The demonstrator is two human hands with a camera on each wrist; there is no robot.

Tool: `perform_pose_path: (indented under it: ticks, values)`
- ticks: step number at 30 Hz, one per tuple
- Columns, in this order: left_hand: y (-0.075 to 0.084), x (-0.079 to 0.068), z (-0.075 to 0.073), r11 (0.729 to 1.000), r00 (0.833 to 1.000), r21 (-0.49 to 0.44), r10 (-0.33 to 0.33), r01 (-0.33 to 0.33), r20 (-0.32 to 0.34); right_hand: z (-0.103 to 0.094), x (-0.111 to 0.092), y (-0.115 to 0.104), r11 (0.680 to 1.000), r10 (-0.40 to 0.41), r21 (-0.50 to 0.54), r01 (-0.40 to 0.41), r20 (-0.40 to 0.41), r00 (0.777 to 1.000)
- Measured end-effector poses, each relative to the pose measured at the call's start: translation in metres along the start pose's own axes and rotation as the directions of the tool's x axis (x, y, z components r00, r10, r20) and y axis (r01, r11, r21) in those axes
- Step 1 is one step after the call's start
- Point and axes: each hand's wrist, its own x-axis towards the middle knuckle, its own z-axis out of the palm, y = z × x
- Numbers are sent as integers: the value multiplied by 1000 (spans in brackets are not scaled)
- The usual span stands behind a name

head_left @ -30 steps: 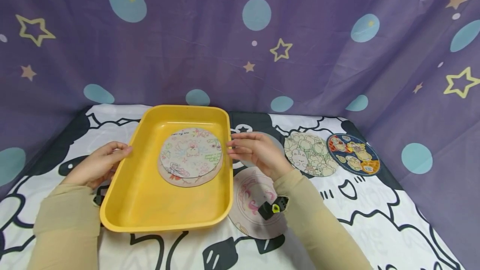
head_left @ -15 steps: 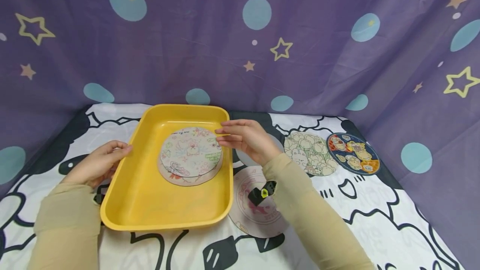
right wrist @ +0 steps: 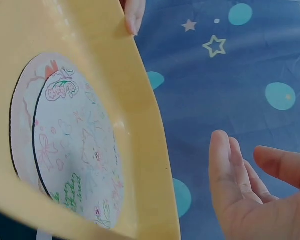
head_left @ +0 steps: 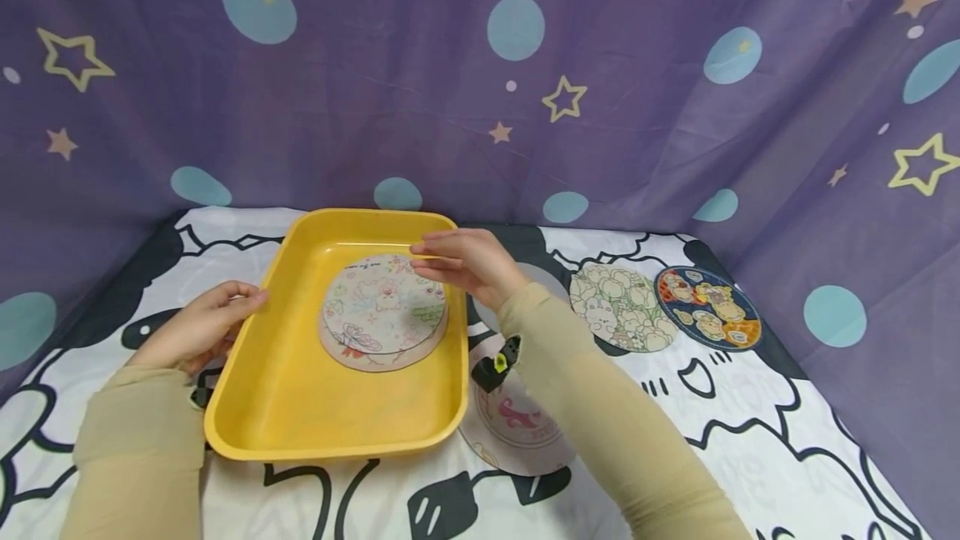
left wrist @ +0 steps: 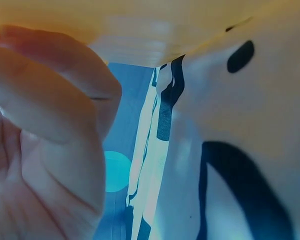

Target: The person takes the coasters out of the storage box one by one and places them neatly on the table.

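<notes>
A yellow tray (head_left: pixel 315 415) is held tilted, its left rim gripped by my left hand (head_left: pixel 202 323). In the left wrist view, curled fingers (left wrist: pixel 55 95) lie against the tray's underside. Inside the tray, a round white mat (head_left: pixel 382 307) with doodles overlaps a round pink mat (head_left: pixel 378 362). My right hand (head_left: pixel 472 263) is over the tray's right side, fingers extended and holding nothing. The right wrist view shows its thumb (right wrist: pixel 285 165) apart from the fingers.
Right of the tray lie a larger pink round mat (head_left: pixel 525 448), partly behind my right sleeve, and a grey disc (head_left: pixel 551 277). Farther right are a cream rabbit mat (head_left: pixel 622 307) and a dark blue one (head_left: pixel 708 307). A purple curtain (head_left: pixel 637 148) hangs behind.
My right hand has left the tray's right rim and moved left and away from me, over the tray. The left hand and both mats in the tray stay put.
</notes>
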Motion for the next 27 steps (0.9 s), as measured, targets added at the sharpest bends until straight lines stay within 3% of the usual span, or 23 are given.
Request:
perform_pose_path:
  ticks: [10, 17, 27]
  values:
    - [1, -1, 0, 1000, 1000, 14, -14, 14, 0, 18, 19, 6, 1000, 6, 10, -5, -33, 999]
    - [2, -2, 0, 999, 1000, 21, -27, 27, -4, 24, 32, 12, 999, 13, 37, -9, -120, 993]
    - [2, -2, 0, 1000, 1000, -9, -13, 13, 1, 33, 47, 24, 996, -71, 39, 82, -217, 974]
